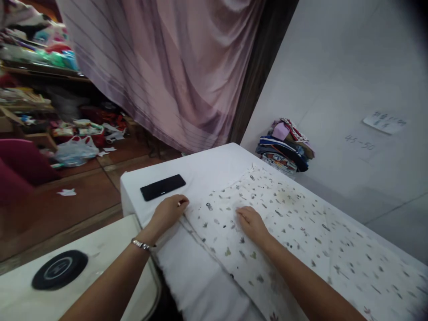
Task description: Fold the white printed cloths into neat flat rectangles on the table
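A white cloth printed with small grey and green leaf shapes (294, 223) lies spread over a white-covered table (214, 162). At its near left corner, the closed fingers of my left hand (171, 209) pinch the edge; a bracelet circles that wrist. My right hand (252, 225) rests on the printed area with its fingers curled together and pressed on the cloth. Whether a fold is caught between them is partly hidden. The cloth's left edge runs from my left hand toward me. Just beyond my left hand lies a black smartphone (163, 187).
Folded clothes (284, 147) are stacked against the wall (334, 89). At the left, a cream surface (110, 254) adjoining the table carries a black round object (60, 269). A pink curtain (174, 67) hangs behind the table. Plastic bags (76, 150) and boxes clutter the floor.
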`<control>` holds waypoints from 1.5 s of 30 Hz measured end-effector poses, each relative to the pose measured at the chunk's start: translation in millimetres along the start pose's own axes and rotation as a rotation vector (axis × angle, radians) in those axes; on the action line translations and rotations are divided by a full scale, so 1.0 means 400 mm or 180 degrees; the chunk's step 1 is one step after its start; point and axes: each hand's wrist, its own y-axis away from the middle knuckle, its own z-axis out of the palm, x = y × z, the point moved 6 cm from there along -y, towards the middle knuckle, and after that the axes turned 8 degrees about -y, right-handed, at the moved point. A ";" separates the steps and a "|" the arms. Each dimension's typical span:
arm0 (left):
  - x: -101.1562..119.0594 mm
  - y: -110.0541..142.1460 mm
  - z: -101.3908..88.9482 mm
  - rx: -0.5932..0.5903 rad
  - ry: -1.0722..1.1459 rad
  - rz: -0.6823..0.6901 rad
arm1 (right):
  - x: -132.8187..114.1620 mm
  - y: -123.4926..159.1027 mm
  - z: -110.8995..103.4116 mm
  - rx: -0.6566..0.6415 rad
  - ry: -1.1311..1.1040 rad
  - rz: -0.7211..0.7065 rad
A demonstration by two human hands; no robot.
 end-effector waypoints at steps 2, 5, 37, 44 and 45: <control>-0.015 0.007 0.002 -0.0002 0.0161 -0.0024 | -0.056 0.037 0.033 -0.0293 -0.0175 -0.0003; -0.032 0.018 0.010 -0.0056 0.0242 -0.0034 | -0.143 0.091 0.085 -0.0655 -0.0265 -0.0071; -0.010 -0.037 0.087 -0.0297 -0.1063 0.0383 | -0.228 0.147 0.201 -0.0930 0.1079 -0.0214; -0.052 -0.051 0.079 -0.0330 -0.1025 0.0303 | -0.272 0.127 0.147 -0.0933 0.0238 -0.0245; -0.055 -0.049 0.077 -0.0343 -0.0979 0.0295 | -0.275 0.124 0.123 -0.0886 0.0012 -0.0299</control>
